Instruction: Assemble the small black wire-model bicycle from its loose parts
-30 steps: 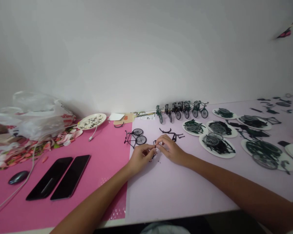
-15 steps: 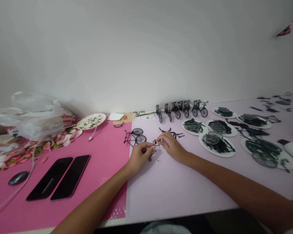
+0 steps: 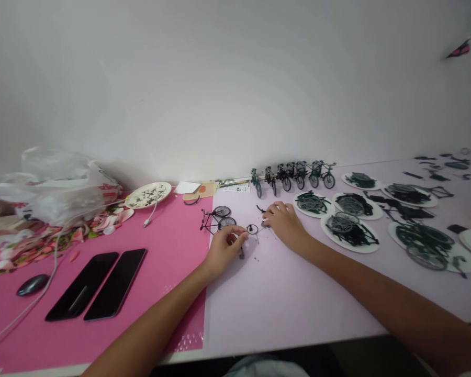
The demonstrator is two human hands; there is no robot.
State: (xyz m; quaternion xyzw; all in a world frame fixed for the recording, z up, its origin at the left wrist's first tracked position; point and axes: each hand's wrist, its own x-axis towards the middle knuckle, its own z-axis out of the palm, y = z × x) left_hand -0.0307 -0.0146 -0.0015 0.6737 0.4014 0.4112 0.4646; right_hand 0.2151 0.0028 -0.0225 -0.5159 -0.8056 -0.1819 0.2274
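My left hand (image 3: 226, 248) is closed in a pinch on a small black ring-shaped part (image 3: 252, 229), held just above the lilac surface. Its thumb and forefinger grip the part's left end. Farther right, my right hand (image 3: 283, 224) bends its fingers down onto the table among small dark parts; what its fingertips hold is hidden. A curved black piece (image 3: 260, 208) shows beyond them. Behind my left hand lies a miniature bicycle (image 3: 216, 219) on its side, partly covered by that hand. Tiny bits (image 3: 256, 258) lie on the table between my hands.
Several miniature bicycles (image 3: 300, 177) stand along the wall. White plates (image 3: 378, 250) of wheels and dark parts fill the right side. To the left are two phones (image 3: 115, 285), a mouse (image 3: 33, 285), a cable (image 3: 53, 262), a plastic bag (image 3: 63, 183) and petals (image 3: 35, 240).
My right hand has left the ring-shaped part and moved right, over the dark parts behind it. The left hand keeps its pinch, and the ring now shows more fully.
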